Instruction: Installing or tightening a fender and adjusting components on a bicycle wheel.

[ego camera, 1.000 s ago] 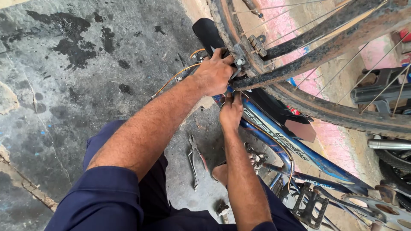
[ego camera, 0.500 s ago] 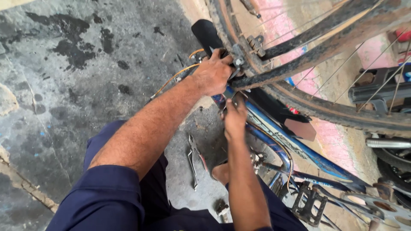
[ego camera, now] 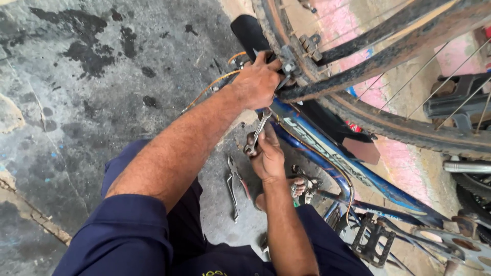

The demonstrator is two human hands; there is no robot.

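The left arm reaches far out from the near left, forearm bare below a dark blue sleeve, and the left hand [ego camera: 258,82] is clenched over the brake [ego camera: 290,69] where it sits against the muddy tyre [ego camera: 327,89] of the upturned bicycle. The fingers curl round the metal part and the knuckles face up; a thin orange cable [ego camera: 209,88] runs out to the left from under the wrist.

The right arm comes straight up from the near edge, and the right hand [ego camera: 267,156] sits just nearer than the left one, below the blue frame tube [ego camera: 327,148]. It is closed round the lower end of a small silver spanner [ego camera: 257,134], whose shaft slants up and to the right toward the brake; whether its upper end touches the bolt cannot be told, as the left hand hides that spot.

On the stained grey floor [ego camera: 92,112], just left of the right forearm, lies a pair of pliers [ego camera: 232,186], untouched. To the near right are a black pedal [ego camera: 373,240] and the toothed chain ring [ego camera: 455,245]. The wheel's spokes [ego camera: 409,66] fan across the far right.
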